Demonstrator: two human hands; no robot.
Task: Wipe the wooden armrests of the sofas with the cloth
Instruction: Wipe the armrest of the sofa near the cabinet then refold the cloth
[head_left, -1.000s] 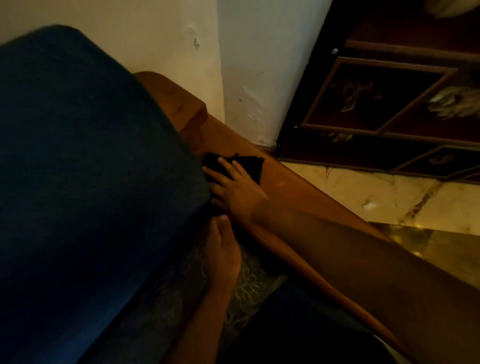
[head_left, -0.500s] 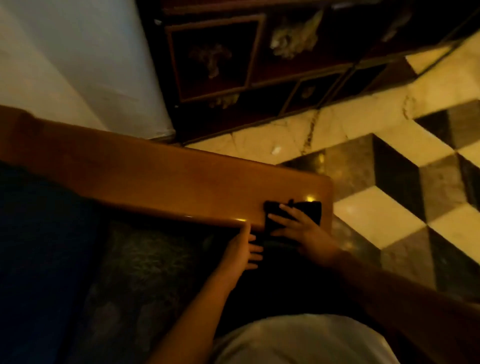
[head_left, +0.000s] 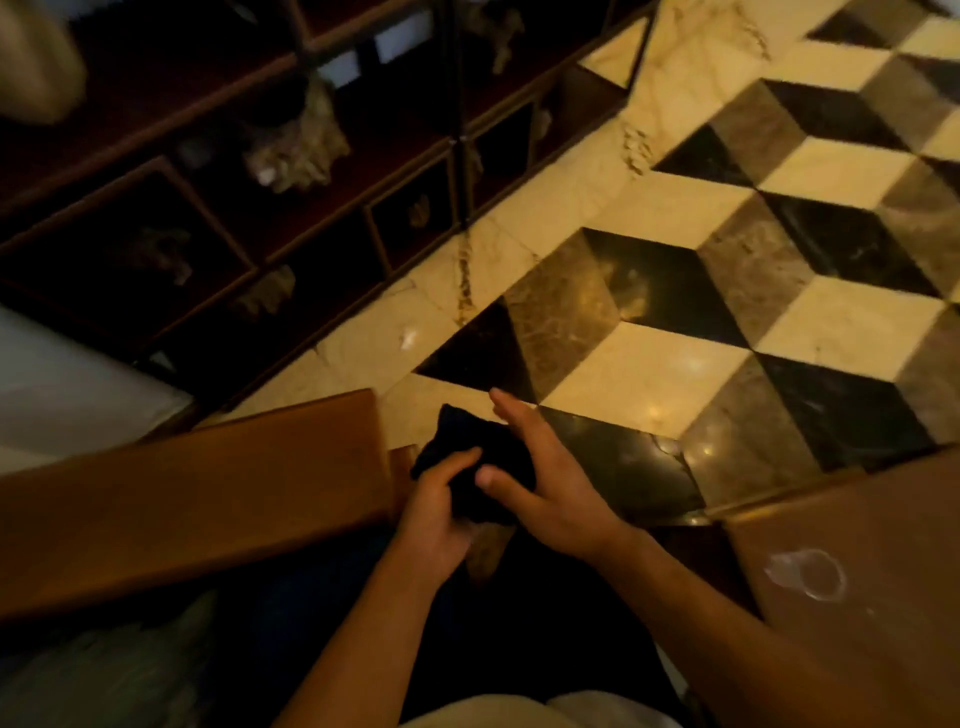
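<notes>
Cloth, dark and bunched, hangs just off the wooden armrest's free end, which points toward the tiled floor, gripped by the left hand's curled fingers while the right hand's straight, spread fingers press its other side.

Dark cloth bunched just beyond the wooden armrest end.
</notes>
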